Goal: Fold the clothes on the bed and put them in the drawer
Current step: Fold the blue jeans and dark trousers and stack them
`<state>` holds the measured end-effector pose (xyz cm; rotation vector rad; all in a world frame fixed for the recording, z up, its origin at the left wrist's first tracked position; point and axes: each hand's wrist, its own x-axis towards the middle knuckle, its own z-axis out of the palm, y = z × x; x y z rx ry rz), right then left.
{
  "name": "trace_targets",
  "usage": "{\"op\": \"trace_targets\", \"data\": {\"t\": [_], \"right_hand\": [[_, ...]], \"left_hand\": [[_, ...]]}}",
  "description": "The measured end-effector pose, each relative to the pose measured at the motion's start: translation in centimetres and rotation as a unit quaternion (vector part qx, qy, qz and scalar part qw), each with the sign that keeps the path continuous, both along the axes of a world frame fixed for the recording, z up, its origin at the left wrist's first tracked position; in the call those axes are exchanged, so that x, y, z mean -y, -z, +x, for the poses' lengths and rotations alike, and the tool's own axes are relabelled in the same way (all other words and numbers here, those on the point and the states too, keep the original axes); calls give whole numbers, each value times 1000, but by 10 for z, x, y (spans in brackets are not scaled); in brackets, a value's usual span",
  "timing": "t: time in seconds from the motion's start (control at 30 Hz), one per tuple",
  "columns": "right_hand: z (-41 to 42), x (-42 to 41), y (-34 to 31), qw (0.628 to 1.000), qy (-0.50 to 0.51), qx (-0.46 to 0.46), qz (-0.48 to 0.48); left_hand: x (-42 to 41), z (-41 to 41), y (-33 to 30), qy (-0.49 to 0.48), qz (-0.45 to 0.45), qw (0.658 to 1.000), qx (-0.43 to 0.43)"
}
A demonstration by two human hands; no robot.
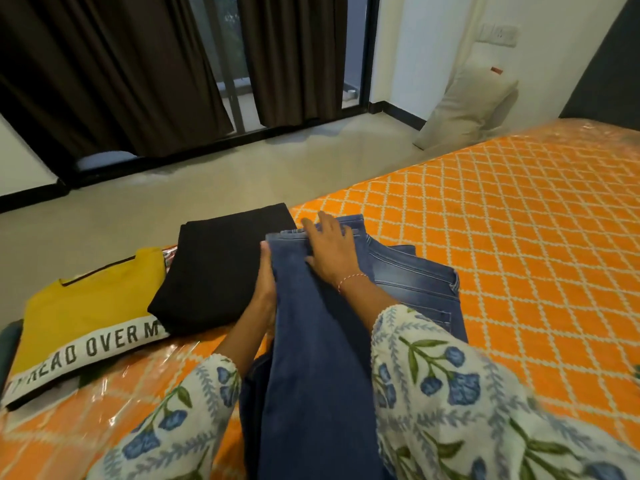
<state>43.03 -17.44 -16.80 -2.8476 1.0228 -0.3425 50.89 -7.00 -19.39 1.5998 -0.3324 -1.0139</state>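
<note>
Head view: jeans (311,341) lie between both hands, right hand (330,249) flat on top.

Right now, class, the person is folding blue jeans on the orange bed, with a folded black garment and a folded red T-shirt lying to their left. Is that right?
Not quite: the T-shirt is yellow, not red, as the head view shows. The rest stands: both hands, left and right, work the blue jeans on the orange bed, and the folded black garment lies to the left.

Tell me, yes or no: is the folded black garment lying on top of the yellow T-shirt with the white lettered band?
Yes: the folded black garment overlaps the right edge of the yellow T-shirt with the white lettered band, covering the end of its lettering.
</note>
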Motion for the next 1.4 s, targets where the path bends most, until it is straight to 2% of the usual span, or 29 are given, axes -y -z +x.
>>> {"op": "trace_targets", "data": {"t": [0.03,0.13,0.23,0.27,0.37,0.47,0.53,0.6,0.63,0.7,0.73,0.77,0.8,0.87,0.9,1.0,1.13,1.2,1.27,1.33,1.4], "right_hand": [[-12,1,7,998,55,19,36],[-54,4,26,950,238,130,154],[-72,10,32,877,262,218,339],[-75,13,31,866,261,230,358],[-72,20,23,870,241,248,352],[-65,27,20,857,228,331,323],[-61,31,23,862,235,328,309],[-59,31,33,859,248,276,352],[-60,30,37,838,261,267,397],[-69,28,42,784,282,277,478],[-76,27,45,775,277,271,499],[-86,24,44,784,257,245,508],[-95,21,42,817,219,202,494],[-111,12,40,876,140,162,433],[-117,7,41,882,107,188,419],[-137,-8,40,844,85,341,405],[-170,-4,40,808,129,428,384],[-184,2,44,786,167,427,414],[-195,4,50,762,221,382,473],[-201,0,53,744,242,346,519],[-206,-5,53,727,260,353,528]], "left_hand": [[0,0,-3,-7,-2,999,-35],[5,1,-6,-55,55,996,51],[6,0,-7,-60,55,995,53],[5,1,-7,-58,51,996,50],[3,0,-11,-57,43,996,49],[7,6,-15,-62,21,995,80],[9,12,-16,-49,33,985,160],[10,12,-14,-49,65,971,225],[9,10,-13,-67,72,973,210],[4,4,-13,-97,68,989,93],[-1,2,-13,-80,61,994,28],[-7,-1,-14,-42,60,997,-19],[-14,-2,-15,3,59,997,-40],[-23,-4,-14,50,51,997,-16],[-24,-6,-13,52,44,997,25],[-15,-22,-22,50,-15,994,97],[11,-48,-37,85,-60,992,76],[17,-54,-29,86,-27,996,28],[9,-62,-16,79,17,997,-12],[-7,-70,-3,66,47,997,-16],[-22,-79,6,68,67,995,-21]]}}
